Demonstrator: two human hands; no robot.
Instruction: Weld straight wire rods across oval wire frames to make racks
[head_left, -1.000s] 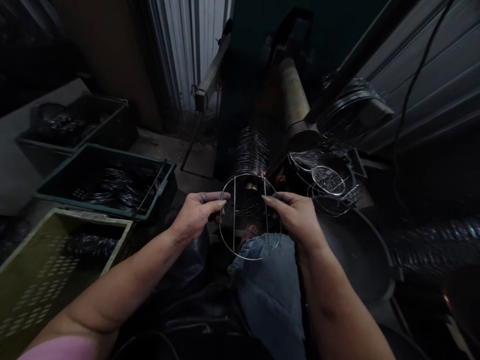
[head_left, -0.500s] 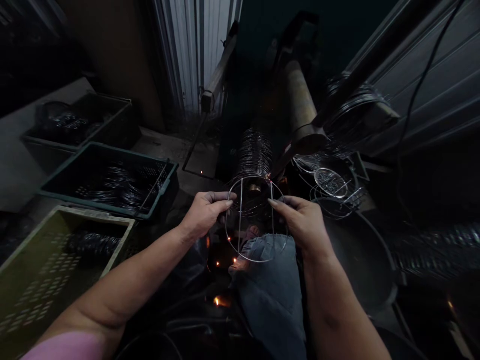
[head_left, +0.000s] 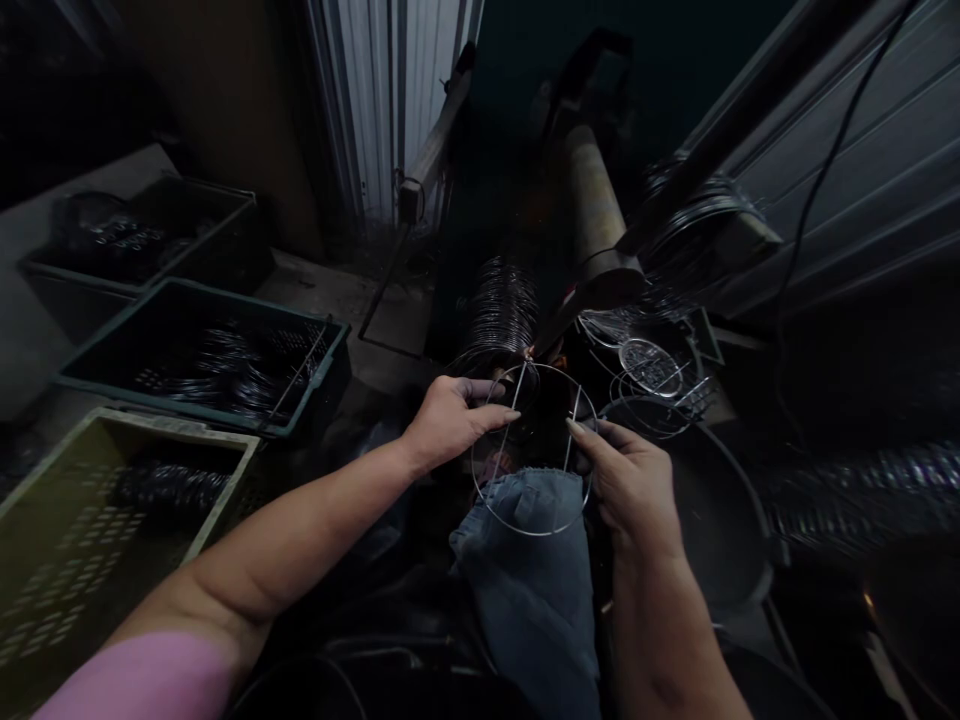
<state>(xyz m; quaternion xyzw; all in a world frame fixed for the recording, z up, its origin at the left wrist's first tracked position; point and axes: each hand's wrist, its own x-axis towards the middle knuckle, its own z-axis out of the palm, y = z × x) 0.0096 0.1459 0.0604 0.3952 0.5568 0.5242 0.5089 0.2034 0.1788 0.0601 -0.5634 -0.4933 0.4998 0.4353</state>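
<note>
Grip of both hands pinched on wire ring (head_left: 534, 450), held above lap at picture centre.

Left hand (head_left: 450, 420) pinching rim at 9 o'clock, right hand (head_left: 630, 478) at 3 o'clock; two cross wires already spanning ring, top edge close under welder tip (head_left: 559, 335) at 12 o'clock, touching or not too dark to tell. Judged partway: more joints probably left. Stacked rings (head_left: 501, 305) just beyond, loose wire pieces (head_left: 652, 365) at 2 o'clock, crates (head_left: 202, 355) well apart at 9 o'clock. Little room ahead and right; open room down toward blue cloth (head_left: 525, 560) at 6 o'clock.
</note>
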